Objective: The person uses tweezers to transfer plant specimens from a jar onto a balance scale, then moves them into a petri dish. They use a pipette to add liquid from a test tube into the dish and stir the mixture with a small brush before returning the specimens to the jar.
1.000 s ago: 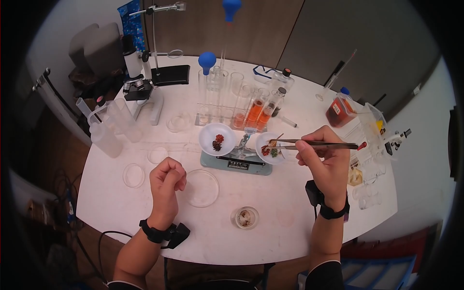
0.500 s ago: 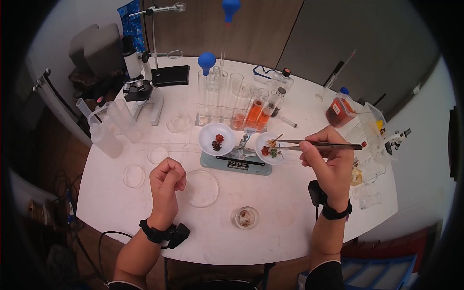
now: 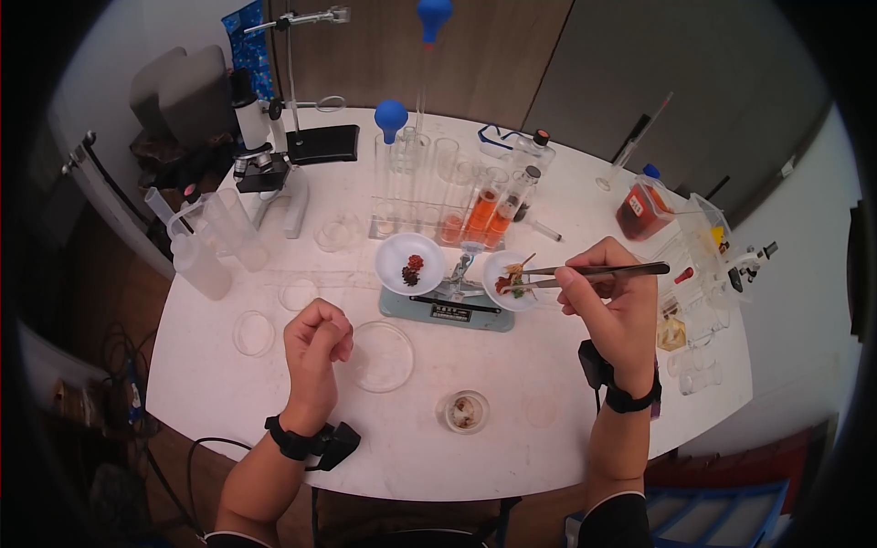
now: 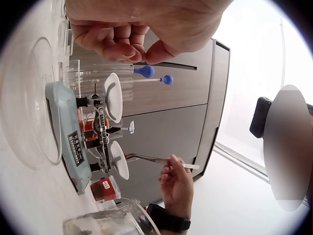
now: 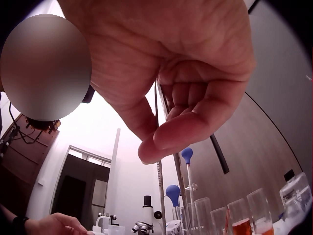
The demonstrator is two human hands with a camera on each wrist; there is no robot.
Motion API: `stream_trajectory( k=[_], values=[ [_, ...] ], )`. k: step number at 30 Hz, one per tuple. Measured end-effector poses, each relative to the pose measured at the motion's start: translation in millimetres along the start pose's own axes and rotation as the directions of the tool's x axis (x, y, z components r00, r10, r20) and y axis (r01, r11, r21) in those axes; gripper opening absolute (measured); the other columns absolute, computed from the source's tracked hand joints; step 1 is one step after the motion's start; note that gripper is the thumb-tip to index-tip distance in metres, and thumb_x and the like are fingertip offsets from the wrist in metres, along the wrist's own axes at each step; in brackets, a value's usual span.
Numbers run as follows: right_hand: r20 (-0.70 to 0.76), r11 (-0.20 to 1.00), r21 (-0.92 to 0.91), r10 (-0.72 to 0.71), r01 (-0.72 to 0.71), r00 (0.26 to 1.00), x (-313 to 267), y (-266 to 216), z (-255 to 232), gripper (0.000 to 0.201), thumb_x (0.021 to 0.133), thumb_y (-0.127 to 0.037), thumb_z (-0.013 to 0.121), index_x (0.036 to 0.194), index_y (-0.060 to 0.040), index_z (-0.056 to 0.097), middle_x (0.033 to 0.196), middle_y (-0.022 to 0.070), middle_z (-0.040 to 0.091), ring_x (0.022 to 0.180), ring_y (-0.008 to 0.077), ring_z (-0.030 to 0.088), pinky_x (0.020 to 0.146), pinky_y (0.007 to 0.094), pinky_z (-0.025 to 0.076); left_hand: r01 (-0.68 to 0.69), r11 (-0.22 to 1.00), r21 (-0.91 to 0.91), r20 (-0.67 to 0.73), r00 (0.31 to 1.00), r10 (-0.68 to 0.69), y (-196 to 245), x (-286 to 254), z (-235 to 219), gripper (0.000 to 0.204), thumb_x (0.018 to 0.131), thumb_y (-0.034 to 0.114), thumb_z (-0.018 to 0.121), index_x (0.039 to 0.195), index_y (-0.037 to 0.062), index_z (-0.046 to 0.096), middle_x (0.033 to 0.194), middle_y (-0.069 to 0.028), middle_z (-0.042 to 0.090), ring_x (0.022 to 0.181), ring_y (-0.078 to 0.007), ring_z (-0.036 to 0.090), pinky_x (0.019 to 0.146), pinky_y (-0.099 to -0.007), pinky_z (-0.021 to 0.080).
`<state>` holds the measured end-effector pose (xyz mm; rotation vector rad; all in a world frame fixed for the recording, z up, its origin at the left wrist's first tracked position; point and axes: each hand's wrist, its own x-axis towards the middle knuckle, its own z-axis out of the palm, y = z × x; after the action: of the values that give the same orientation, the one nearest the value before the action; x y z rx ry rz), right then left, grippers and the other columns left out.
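At the left of the frame, white plastic wash bottle point(image 3: 199, 267); behind, in the upper left, microscope point(image 3: 251, 121), and next to it stand with black base point(image 3: 322, 143). Lower, small clear dish point(image 3: 253, 333) on the white table point(image 3: 384, 447). At upper centre, blue bulb point(image 3: 391, 116) among clear tubes, then two tubes with orange liquid point(image 3: 480, 216), just behind the blue-green balance point(image 3: 395, 306). On the balance, left pan point(image 3: 391, 260) bearing red and dark pieces point(image 3: 413, 269); right pan point(image 3: 493, 268) bearing red, green and yellowish bits point(image 3: 519, 293), partly hidden by the tweezers point(image 3: 639, 268) in front. At lower centre, small clear cup point(image 3: 443, 414) with white and brown matter inside. At upper right, box with red-orange content point(image 3: 642, 217); below it, clear glassware point(image 3: 699, 379). As for pose: left of centre, left hand point(image 3: 317, 345) beside a large clear dish point(image 3: 384, 358), with fingers loosely curled, thumb near them, gripping nothing. Right of centre, right hand point(image 3: 612, 312) with fingers toward the upper left, gripping the tweezers between thumb and fingers, rear end pointing right, tips apart at the bits on the right pan. Contact of tips with bits: not possible to tell.
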<state>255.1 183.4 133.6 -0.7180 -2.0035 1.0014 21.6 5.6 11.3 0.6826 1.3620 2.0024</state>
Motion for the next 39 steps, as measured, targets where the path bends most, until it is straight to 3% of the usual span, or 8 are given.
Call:
stream_trajectory(
  k=[18, 21, 24, 39],
  values=[
    [0.01, 1.0, -0.024, -0.017, 0.018, 1.0, -1.1, 1.7, 3.3, 0.016, 0.088, -0.01, 0.07, 0.085, 0.003, 0.061, 0.067, 0.0052, 0.065, 0.058, 0.0064, 0.061, 0.052, 0.0187, 0.047, 0.003, 1.0, 0.007, -0.003, 1.0, -0.003, 0.8, 0.1, -0.5, 0.011, 0.086, 0.011, 0.053, 0.076, 0.007, 0.054, 0.065, 0.0009, 0.053, 0.054, -0.0047, 0.044, 0.051, -0.0197, 0.03],
    [0.035, 0.999, -0.042, -0.013, 0.014, 0.999, -0.8, -0.9, 1.3, 0.013, 0.089, -0.007, 0.067, 0.085, 0.0025, 0.059, 0.072, 0.0066, 0.065, 0.061, 0.0088, 0.064, 0.052, 0.02, 0.053, 0.004, 1.0, 0.002, -0.002, 1.0, -0.004, 0.5, 0.3, -0.7, 0.011, 0.086, 0.011, 0.053, 0.076, 0.0071, 0.054, 0.065, 0.0009, 0.053, 0.054, -0.0048, 0.044, 0.051, -0.0198, 0.03],
    [-0.002, 1.0, -0.022, -0.014, 0.014, 1.0, -2.3, -2.3, 3.2, 0.016, 0.088, -0.01, 0.07, 0.084, 0.0028, 0.061, 0.067, 0.0054, 0.065, 0.058, 0.0065, 0.061, 0.051, 0.0186, 0.047, 0.005, 1.0, 0.001, -0.004, 1.0, -0.005, 0.6, 0.2, -0.5, 0.011, 0.086, 0.011, 0.053, 0.075, 0.0072, 0.054, 0.065, 0.0009, 0.053, 0.054, -0.0048, 0.044, 0.051, -0.0198, 0.03],
    [-0.022, 1.0, 0.008, -0.02, 0.02, 1.0, -2.9, -2.2, 5.8, 0.017, 0.089, -0.01, 0.07, 0.085, 0.004, 0.061, 0.072, 0.0058, 0.066, 0.062, 0.0078, 0.064, 0.053, 0.0189, 0.049, 0.004, 1.0, 0.003, -0.001, 1.0, -0.004, 0.9, 0.2, -0.5, 0.011, 0.085, 0.011, 0.054, 0.075, 0.0072, 0.054, 0.065, 0.001, 0.054, 0.055, -0.0046, 0.044, 0.051, -0.0199, 0.03]
  ],
)
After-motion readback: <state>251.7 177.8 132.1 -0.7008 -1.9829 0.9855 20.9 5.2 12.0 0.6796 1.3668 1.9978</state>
